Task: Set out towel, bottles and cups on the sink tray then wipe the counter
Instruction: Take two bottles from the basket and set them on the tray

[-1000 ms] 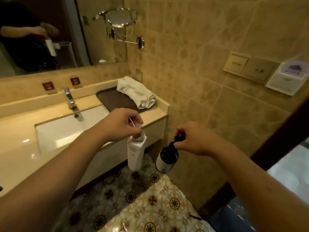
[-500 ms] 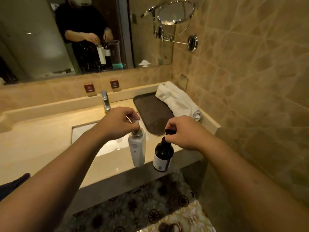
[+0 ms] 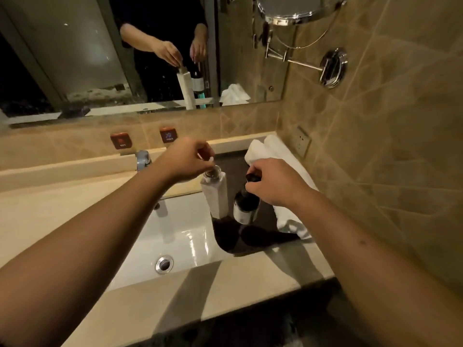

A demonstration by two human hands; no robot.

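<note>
My left hand point(image 3: 186, 160) grips the top of a white square bottle point(image 3: 216, 196), which hangs just above the dark tray point(image 3: 265, 240). My right hand point(image 3: 273, 182) holds a dark bottle point(image 3: 245, 206) with a pale label by its black cap, right beside the white one over the tray. A rolled white towel point(image 3: 275, 151) lies along the tray's right side against the wall, partly hidden by my right hand. No cups are in view.
The white sink basin point(image 3: 175, 234) with its drain point(image 3: 164, 264) sits left of the tray, a chrome tap point(image 3: 143, 160) behind it. Beige counter point(image 3: 188, 294) runs along the front. A mirror and a swing-arm shaving mirror point(image 3: 298, 11) hang above; a tiled wall closes the right.
Both hands have carried the bottles from in front of the counter edge forward and over the tray. The view has come closer to the sink and tilted down.
</note>
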